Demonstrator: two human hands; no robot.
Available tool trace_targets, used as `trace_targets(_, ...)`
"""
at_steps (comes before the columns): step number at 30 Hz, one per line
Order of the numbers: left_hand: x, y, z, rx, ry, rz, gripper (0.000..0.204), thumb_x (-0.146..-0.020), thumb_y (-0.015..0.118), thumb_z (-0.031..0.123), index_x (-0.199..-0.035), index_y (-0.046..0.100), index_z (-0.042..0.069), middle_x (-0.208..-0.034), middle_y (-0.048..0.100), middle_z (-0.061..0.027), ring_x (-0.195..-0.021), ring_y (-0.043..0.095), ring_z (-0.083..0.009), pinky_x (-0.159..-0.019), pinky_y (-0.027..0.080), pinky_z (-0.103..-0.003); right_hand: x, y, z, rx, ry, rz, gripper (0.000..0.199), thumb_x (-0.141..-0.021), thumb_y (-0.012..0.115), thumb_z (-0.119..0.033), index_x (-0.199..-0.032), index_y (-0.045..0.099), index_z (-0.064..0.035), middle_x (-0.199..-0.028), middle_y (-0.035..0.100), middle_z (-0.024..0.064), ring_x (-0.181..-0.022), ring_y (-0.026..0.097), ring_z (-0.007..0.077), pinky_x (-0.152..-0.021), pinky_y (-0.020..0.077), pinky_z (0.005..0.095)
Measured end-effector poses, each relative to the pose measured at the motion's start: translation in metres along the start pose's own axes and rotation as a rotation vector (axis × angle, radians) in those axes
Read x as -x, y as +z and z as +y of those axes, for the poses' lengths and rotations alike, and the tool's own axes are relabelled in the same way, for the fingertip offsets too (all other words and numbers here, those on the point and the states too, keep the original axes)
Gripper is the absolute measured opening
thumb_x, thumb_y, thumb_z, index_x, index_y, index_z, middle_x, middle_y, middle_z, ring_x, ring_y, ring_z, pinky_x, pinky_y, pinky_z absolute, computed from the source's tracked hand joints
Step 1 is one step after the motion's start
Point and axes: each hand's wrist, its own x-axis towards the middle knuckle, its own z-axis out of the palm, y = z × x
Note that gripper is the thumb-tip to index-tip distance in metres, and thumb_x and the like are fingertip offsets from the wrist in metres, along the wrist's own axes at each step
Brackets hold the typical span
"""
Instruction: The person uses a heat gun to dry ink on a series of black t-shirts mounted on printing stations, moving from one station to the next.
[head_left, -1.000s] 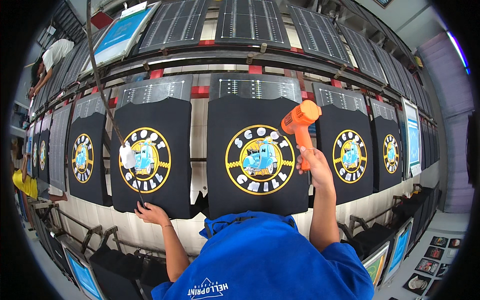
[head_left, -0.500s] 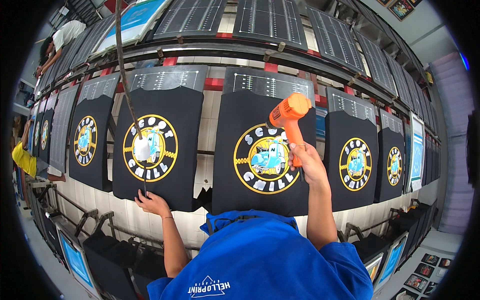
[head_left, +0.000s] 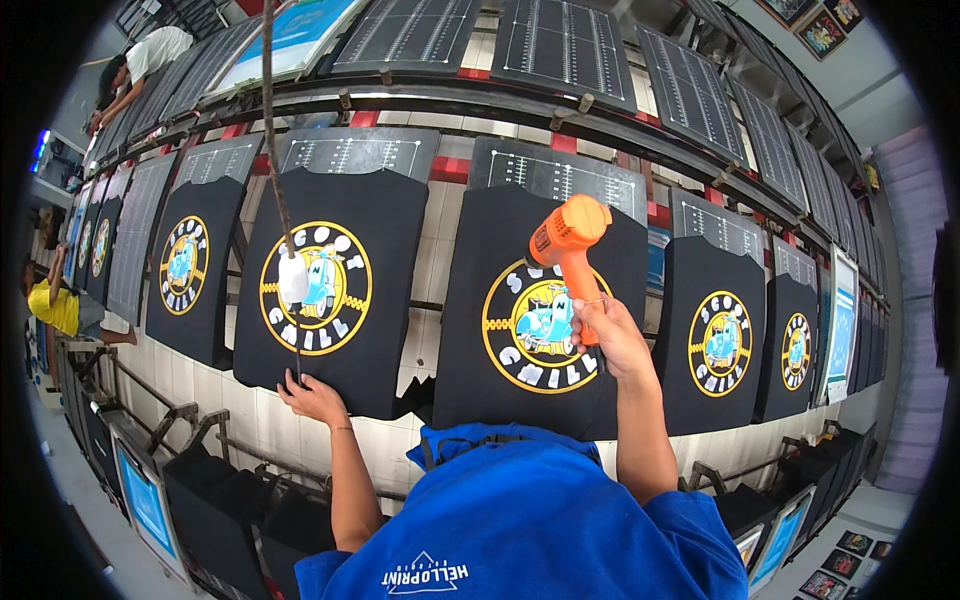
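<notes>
Since a second ago the heat gun (head_left: pixel 566 240) has swung left and down from the right shoulder of the shirt to sit over its round print, and the left hand (head_left: pixel 312 398) has slid along the near hem of the neighbouring shirt.

Nearest is the person's blue top (head_left: pixel 530 520), both forearms rising from it. The right hand (head_left: pixel 612 335) has its fingers wrapped tight around the orange handle of the heat gun, whose nozzle points left over the yellow and blue print (head_left: pixel 540 325) on the black shirt (head_left: pixel 545 310) straight ahead. That shirt lies flat on its board at the near edge of the long table (head_left: pixel 440 270). The left hand rests on the lower hem of the next black shirt (head_left: pixel 335 290) to the left, fingers spread and pressing the cloth, holding nothing; a thin dark cord at its fingertips runs up to a white plug (head_left: pixel 293 278) hanging from a cable (head_left: pixel 272 120) in front of that shirt's print.

Further along the table, more black shirts with the same round print line up on both sides. Beyond them, along the far edge, tilted dark screens (head_left: pixel 565 45) stand raised in a row. At the far left another person (head_left: pixel 55 305) in yellow sits by the table, and one in white (head_left: pixel 140 60) bends over it.
</notes>
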Motion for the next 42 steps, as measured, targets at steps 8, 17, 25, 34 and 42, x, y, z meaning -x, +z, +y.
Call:
trace_targets(8, 0.001, 0.000, 0.000, 0.018, -0.006, -0.001, 0.038, -0.098, 0.047, 0.023, -0.132, 0.053, 0.008, -0.149, 0.031, -0.0204, -0.132, 0.035, -0.0383, -0.108, 0.028, -0.049, 0.003, 0.007, -0.004, 0.031, 0.011, -0.019, 0.025, -0.093, 0.061, -0.027, -0.101, 0.053, -0.0049, -0.071, 0.054, 0.0000, -0.063, 0.057, 0.0091, -0.051, 0.0454, 0.0231)
trace_targets(17, 0.000, 0.001, 0.000, 0.032, -0.024, -0.002, 0.038, -0.098, 0.047, 0.023, -0.132, 0.053, 0.008, -0.149, 0.032, -0.0212, -0.134, 0.035, -0.0369, -0.110, 0.026, -0.049, 0.000, 0.010, 0.005, 0.053, 0.022, -0.065, 0.026, -0.094, 0.061, -0.026, -0.106, 0.052, -0.0046, -0.071, 0.055, 0.0010, -0.060, 0.056, 0.0098, -0.049, 0.0442, 0.0237)
trace_targets(25, 0.000, 0.001, 0.000, 0.035, -0.024, -0.003, 0.038, -0.098, 0.047, 0.022, -0.132, 0.054, 0.008, -0.149, 0.032, -0.0217, -0.135, 0.033, -0.0378, -0.110, 0.026, -0.049, 0.003, 0.018, 0.002, 0.082, 0.041, -0.110, 0.028, -0.093, 0.061, -0.026, -0.105, 0.053, -0.0028, -0.071, 0.055, 0.0010, -0.061, 0.057, 0.0090, -0.050, 0.0458, 0.0225)
trace_targets(34, 0.001, 0.001, 0.001, 0.039, -0.028, 0.005, 0.037, -0.097, 0.047, 0.022, -0.131, 0.055, 0.007, -0.149, 0.031, -0.0205, -0.130, 0.036, -0.0408, -0.107, 0.030, -0.049, 0.007, 0.027, 0.004, 0.079, 0.069, -0.132, 0.029, -0.092, 0.063, -0.026, -0.103, 0.053, -0.0016, -0.072, 0.056, 0.0006, -0.060, 0.058, 0.0087, -0.049, 0.0456, 0.0222)
trace_targets(42, 0.002, -0.002, 0.006, 0.062, -0.038, -0.009, 0.037, -0.098, 0.047, 0.022, -0.130, 0.055, 0.007, -0.149, 0.031, -0.0208, -0.136, 0.032, -0.0353, -0.110, 0.024, -0.048, 0.017, 0.035, 0.005, 0.104, 0.116, -0.175, 0.028, -0.092, 0.064, -0.026, -0.102, 0.053, -0.0025, -0.074, 0.056, 0.0006, -0.061, 0.059, 0.0087, -0.049, 0.0458, 0.0224)
